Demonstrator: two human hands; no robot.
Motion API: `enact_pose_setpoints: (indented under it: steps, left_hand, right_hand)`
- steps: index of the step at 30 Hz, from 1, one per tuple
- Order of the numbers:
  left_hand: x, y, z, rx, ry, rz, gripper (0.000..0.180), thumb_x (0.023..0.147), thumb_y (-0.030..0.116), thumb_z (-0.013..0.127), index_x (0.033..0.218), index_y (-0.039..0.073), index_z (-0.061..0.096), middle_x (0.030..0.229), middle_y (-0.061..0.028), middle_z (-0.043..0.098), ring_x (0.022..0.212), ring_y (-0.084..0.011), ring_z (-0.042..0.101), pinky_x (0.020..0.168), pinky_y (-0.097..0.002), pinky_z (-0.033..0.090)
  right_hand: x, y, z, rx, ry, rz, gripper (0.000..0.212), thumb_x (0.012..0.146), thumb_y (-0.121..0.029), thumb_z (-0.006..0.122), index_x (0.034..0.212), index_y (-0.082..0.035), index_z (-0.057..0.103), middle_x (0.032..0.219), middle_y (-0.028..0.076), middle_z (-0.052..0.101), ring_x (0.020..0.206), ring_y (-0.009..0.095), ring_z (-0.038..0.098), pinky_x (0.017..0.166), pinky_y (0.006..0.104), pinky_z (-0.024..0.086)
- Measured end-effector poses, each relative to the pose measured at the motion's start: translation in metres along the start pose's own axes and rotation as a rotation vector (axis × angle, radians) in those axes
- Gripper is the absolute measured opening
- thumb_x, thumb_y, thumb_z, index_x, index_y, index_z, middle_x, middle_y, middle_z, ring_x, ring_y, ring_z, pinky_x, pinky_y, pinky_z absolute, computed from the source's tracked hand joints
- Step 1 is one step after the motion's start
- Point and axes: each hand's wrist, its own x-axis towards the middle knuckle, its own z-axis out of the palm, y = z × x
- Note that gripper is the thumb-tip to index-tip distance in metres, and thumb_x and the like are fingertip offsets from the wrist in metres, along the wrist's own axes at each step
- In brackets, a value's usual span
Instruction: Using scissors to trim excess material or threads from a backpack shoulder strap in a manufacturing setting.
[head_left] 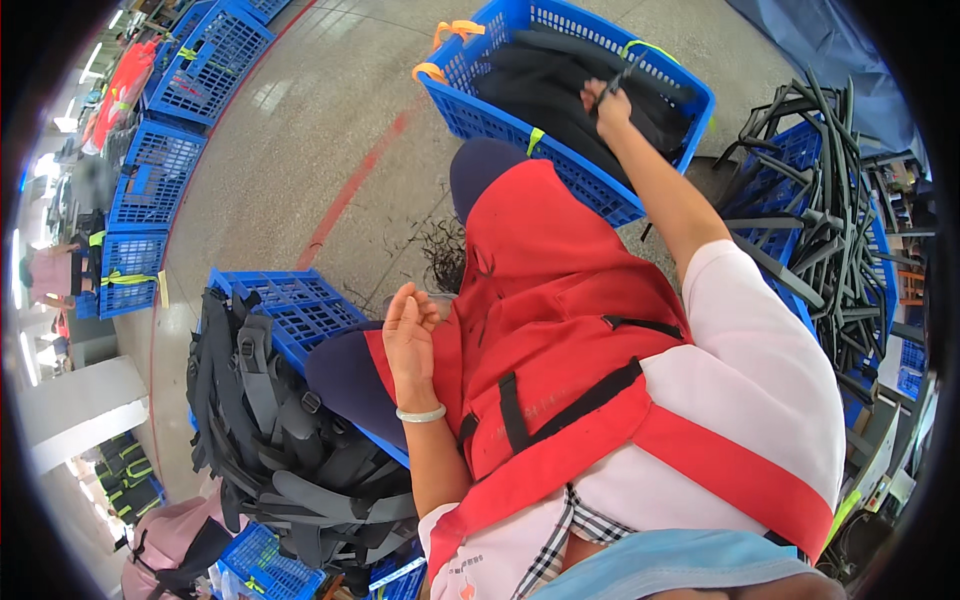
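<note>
My right hand [608,106] reaches out over the blue crate [455,100] ahead of me. Its fingers are closed round a pair of dark scissors [618,82], whose blades point away from me and are a little blurred. Under that hand, a heap of black fabric pieces [545,85] fills the crate. My left hand [410,325] is raised by my left knee, above the red apron [540,290]. Its fingers are loosely bent and apart, and nothing shows in them.
On my left, grey padded straps [265,390] are heaped over a blue crate [300,310]. Dark foam-like strips [825,200] pile up in crates at right. Black scraps [445,255] litter the floor by my knees. More blue crates [160,165] line the far left.
</note>
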Motion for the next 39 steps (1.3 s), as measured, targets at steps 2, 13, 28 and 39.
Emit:
enact_pose_setpoints:
  steps: [2, 13, 28, 39]
  left_hand:
    - [-0.003, 0.003, -0.007, 0.035, 0.043, 0.005, 0.026, 0.095, 0.011, 0.058, 0.119, 0.002, 0.06, 0.101, -0.0075, 0.066, 0.085, -0.0164, 0.063, 0.075, -0.0281, 0.052]
    - [-0.003, 0.014, -0.003, 0.393, 0.119, 0.132, 0.022, 0.091, 0.01, 0.062, 0.111, 0.002, 0.065, 0.093, -0.0033, 0.068, 0.079, -0.0102, 0.063, 0.071, -0.0232, 0.05]
    - [-0.236, 0.113, -0.17, 1.351, 1.82, 0.581, 0.076, 0.07, 0.009, 0.076, 0.137, 0.006, 0.04, 0.14, -0.0202, 0.035, 0.129, -0.039, 0.036, 0.103, -0.0478, 0.034]
    - [-0.266, 0.167, -0.09, 1.28, 1.484, 0.899, 0.089, 0.067, 0.004, 0.075, 0.144, 0.0, 0.029, 0.135, -0.0209, 0.043, 0.127, -0.0364, 0.043, 0.107, -0.0414, 0.034]
  right_hand:
    - [-0.032, 0.04, -0.003, -0.122, -0.123, 0.101, 0.013, 0.082, -0.012, 0.07, 0.089, -0.002, 0.063, 0.079, 0.008, 0.066, 0.06, 0.015, 0.058, 0.05, 0.0278, 0.047]
    - [-0.062, 0.015, 0.043, -1.15, -0.865, -0.763, 0.036, 0.099, -0.033, 0.045, 0.125, -0.014, 0.061, 0.105, 0.013, 0.067, 0.086, 0.024, 0.064, 0.072, 0.0347, 0.05]
    - [-0.215, 0.005, 0.179, -0.904, -1.385, -0.288, 0.025, 0.097, -0.023, 0.058, 0.11, -0.001, 0.056, 0.089, 0.0, 0.054, 0.078, 0.007, 0.05, 0.071, 0.0216, 0.041]
    - [-0.22, 0.027, 0.183, -0.776, -1.436, -0.36, 0.024, 0.098, -0.02, 0.055, 0.11, 0.001, 0.056, 0.087, 0.0, 0.055, 0.079, 0.008, 0.05, 0.073, 0.021, 0.04]
